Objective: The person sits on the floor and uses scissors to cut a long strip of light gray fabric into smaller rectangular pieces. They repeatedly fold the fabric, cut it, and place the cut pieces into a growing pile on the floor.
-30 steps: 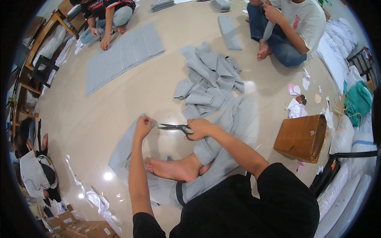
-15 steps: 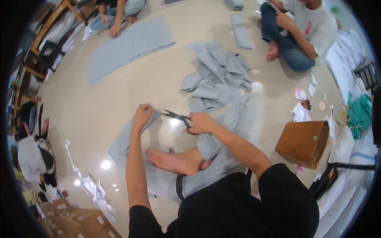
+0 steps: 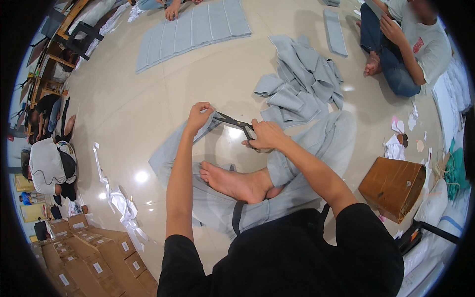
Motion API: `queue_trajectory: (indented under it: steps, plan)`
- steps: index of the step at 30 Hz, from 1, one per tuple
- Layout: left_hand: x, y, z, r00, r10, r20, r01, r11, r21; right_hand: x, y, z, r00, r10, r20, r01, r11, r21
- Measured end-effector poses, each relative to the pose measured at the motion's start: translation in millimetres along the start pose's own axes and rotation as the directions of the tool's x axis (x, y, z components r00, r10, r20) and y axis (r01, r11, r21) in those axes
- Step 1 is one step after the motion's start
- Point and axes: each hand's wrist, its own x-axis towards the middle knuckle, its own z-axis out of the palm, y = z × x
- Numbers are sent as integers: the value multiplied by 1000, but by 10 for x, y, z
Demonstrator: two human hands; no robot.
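Note:
My left hand (image 3: 199, 118) is raised with its fingers pinched on the end of a long grey fabric strip (image 3: 163, 154) that hangs down toward my crossed legs. My right hand (image 3: 266, 136) grips black scissors (image 3: 236, 123) by the handles, their blade tips at the fabric edge just beside my left fingertips. My bare foot (image 3: 230, 185) lies below, between my forearms. A loose heap of grey fabric strips (image 3: 297, 94) is on the floor beyond the scissors.
Co-workers sit around: one at right (image 3: 415, 59), one at left (image 3: 44, 116), hands (image 3: 172, 11) by a striped grey fabric stack (image 3: 193, 37). A folded strip (image 3: 335, 32), brown box (image 3: 391, 185), white scraps (image 3: 123, 208) and cardboard boxes (image 3: 94, 252) lie about.
The scissor blades have come over to the fabric edge at my left fingertips. Both hands appear higher in the picture, and the whole view has shifted.

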Motion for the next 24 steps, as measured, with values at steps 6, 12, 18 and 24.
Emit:
queue_trajectory:
  steps: [6, 12, 18, 24]
  plan:
    - [-2, 8, 16, 1000, -26, 4, 26, 1000, -11, 104, -57, 6, 998, -59, 11, 59, 998, 21]
    - [10, 19, 9, 999, -50, -1, 50, 999, 15, 165, -1, 126, 999, -45, -29, 45, 999, 13]
    - [-119, 209, 1, 988, 90, -126, -87, 996, 35, 38, 91, 57, 992, 91, -82, -85, 993, 76]
    - [-518, 275, 424, 836, 4, 549, -179, 947, 266, -172, 268, -325, 911, 301, -282, -227, 937, 266]
